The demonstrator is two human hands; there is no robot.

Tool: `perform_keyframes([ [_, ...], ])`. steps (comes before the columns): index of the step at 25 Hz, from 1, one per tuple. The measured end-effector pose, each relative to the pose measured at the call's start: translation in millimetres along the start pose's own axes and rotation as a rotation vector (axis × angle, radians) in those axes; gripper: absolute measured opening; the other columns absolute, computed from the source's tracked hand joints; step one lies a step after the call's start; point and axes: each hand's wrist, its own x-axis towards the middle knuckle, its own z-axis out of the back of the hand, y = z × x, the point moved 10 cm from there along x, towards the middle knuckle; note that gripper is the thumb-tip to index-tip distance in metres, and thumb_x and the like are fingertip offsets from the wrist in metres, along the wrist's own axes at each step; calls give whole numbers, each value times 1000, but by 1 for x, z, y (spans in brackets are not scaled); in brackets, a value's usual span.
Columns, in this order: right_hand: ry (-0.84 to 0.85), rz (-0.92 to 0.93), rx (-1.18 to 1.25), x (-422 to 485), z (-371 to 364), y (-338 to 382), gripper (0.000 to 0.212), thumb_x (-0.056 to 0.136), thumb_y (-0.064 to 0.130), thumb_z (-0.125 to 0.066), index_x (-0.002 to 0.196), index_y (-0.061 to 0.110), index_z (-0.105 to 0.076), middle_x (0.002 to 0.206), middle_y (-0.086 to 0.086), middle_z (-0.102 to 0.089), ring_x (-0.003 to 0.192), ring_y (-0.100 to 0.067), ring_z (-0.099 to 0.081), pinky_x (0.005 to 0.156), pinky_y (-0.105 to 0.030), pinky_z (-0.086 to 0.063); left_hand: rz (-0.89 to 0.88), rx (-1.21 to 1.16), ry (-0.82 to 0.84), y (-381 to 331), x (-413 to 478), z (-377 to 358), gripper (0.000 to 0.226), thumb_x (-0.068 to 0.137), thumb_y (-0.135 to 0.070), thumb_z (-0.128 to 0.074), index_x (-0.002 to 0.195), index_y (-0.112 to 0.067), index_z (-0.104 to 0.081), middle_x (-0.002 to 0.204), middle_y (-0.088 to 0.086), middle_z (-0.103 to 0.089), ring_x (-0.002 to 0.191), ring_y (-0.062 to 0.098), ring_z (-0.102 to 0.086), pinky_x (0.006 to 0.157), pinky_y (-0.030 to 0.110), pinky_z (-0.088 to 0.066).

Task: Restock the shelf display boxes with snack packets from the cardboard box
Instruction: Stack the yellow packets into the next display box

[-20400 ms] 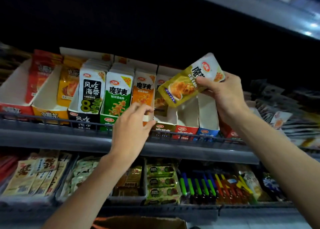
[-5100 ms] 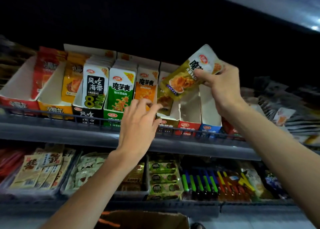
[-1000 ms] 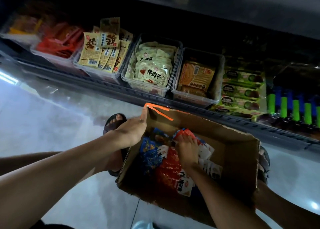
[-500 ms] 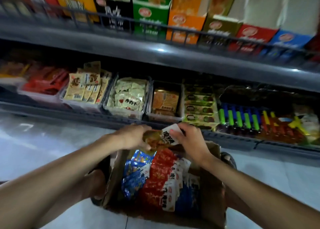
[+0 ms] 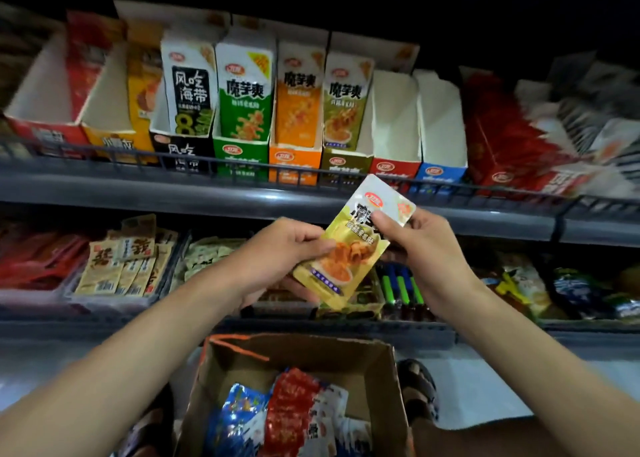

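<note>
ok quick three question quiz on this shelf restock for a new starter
1. True or false: left hand and right hand both hold the yellow packet.
2. Which display box holds packets of that look? A olive-fronted box, B green-fronted, C orange-fronted.
3. Fill in: beside the blue packets in the cardboard box lie ___ packets.
Key: 1 true; 2 A; 3 red.

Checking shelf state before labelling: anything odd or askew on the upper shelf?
Yes. The red display box and blue display box show only bare white walls, no packets visible, while the four boxes left of them are stocked. Further right, loose packets lie heaped at mixed angles; blur hides detail.
</note>
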Motion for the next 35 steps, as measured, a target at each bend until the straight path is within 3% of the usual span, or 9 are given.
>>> perform_keyframes([
  [4, -23, 59, -42, 15, 6, 23, 16, 91, 17, -66, 105, 9, -69, 96, -5, -77, 75, -10, -67, 49, -15, -42, -137, 82, -120, -35, 10, 14, 21, 98, -20, -54, 98, -5, -69, 87, 6, -75, 76, 24, -73, 56, 33, -59],
  [7, -89, 261, -79, 35, 17, 87, 13, 91, 12, -66, 102, 5, -69, 92, -3, -77, 74, -11, -68, 50, -17, -46, -335, 173, -444, -72, 12, 40, 13, 96, -20, -58, 94, -14, -69, 87, 4, -71, 77, 17, -68, 63, 37, -60],
  [11, -188, 545, -126, 80, 28, 174, 20, 95, 13, -63, 112, 3, -64, 105, -6, -73, 92, -14, -71, 67, -23, -54, -515, 838, -893, -123, 4, 48, 29, 94, -33, -58, 122, -27, -62, 116, -7, -61, 108, 15, -52, 90, 34, -47],
  [14, -229, 630, -271, 114, 24, 188, 29, 94, 15, -65, 119, 2, -59, 109, -7, -69, 94, -11, -70, 66, -20, -53, -539, 1115, -891, -129, 23, 39, 32, 92, -35, -60, 123, -27, -63, 119, -1, -57, 111, 21, -48, 94, 39, -44],
  [18, -235, 723, -532, 132, 5, 182, 37, 92, 22, -68, 124, 10, -53, 118, -1, -63, 106, -8, -63, 73, -16, -55, -527, 1116, -907, -123, 30, 45, 23, 90, -32, -64, 110, -22, -71, 111, 2, -57, 103, 23, -50, 86, 41, -48],
  [22, -200, 732, -722, 147, -11, 169, 43, 90, 33, -66, 128, 21, -50, 127, -2, -59, 115, -17, -59, 86, -33, -58, -509, 1120, -900, -120, 34, 48, 27, 93, -34, -60, 113, -20, -69, 111, 2, -61, 106, 22, -50, 89, 38, -47],
  [27, -104, 906, -1209, 137, -56, 153, 53, 91, 11, -64, 139, 23, -44, 121, -9, -63, 108, -22, -61, 86, -38, -54, -536, 1128, -911, -120, 32, 48, 28, 91, -35, -63, 112, -18, -71, 106, 3, -64, 102, 23, -51, 87, 37, -44],
  [30, -166, 856, -1364, 141, -60, 143, 61, 89, 10, -66, 143, 22, -40, 128, -13, -54, 109, -28, -59, 81, -30, -47, -539, 1141, -906, -119, 33, 47, 29, 92, -33, -62, 114, -17, -69, 107, 4, -64, 103, 24, -51, 89, 38, -44],
  [35, -369, 817, -1672, 152, -67, 147, 79, 71, 18, -84, 140, 21, -44, 131, -13, -51, 109, -33, -56, 85, -41, -47, -543, 1162, -909, -118, 32, 46, 26, 90, -29, -64, 112, -16, -70, 105, 5, -64, 101, 25, -51, 88, 41, -46],
])
